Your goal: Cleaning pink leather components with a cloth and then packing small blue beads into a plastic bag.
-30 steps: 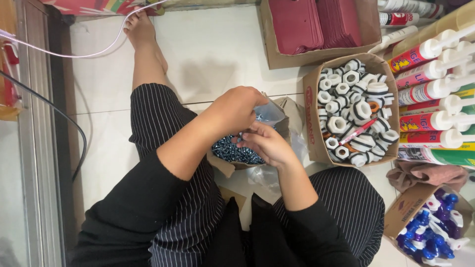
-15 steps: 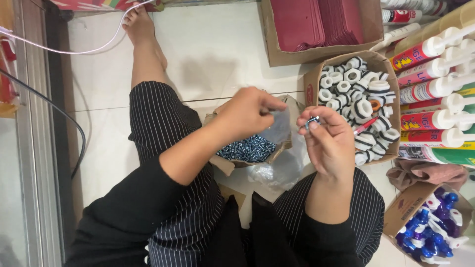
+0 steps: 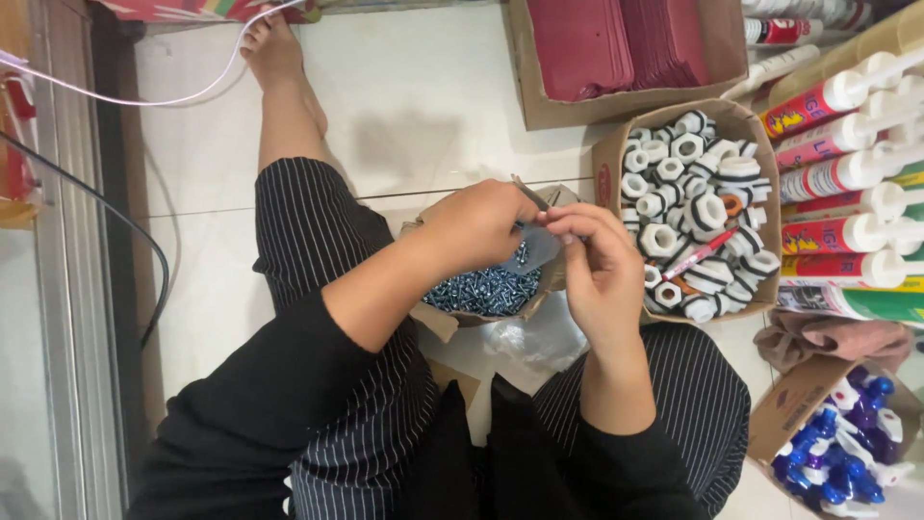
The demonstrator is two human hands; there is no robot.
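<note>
— What's the room like?

— A white tiled floor [image 3: 433, 96]; the person sits on it in striped trousers, one bare foot [image 3: 274, 48] stretched toward the far edge. White cables [image 3: 164, 96] run by that foot.

— And the hands?

— The left hand [image 3: 476, 226] and right hand [image 3: 602, 274] meet, both pinching a small clear plastic bag [image 3: 531, 246] above an open cardboard box of screws [image 3: 486, 289].

— Around them?

— A box of white plastic nuts [image 3: 688, 207] just right of it, sealant tubes [image 3: 837, 173] along the right edge, a box of dark red sheets [image 3: 626, 48] at the far side.
</note>
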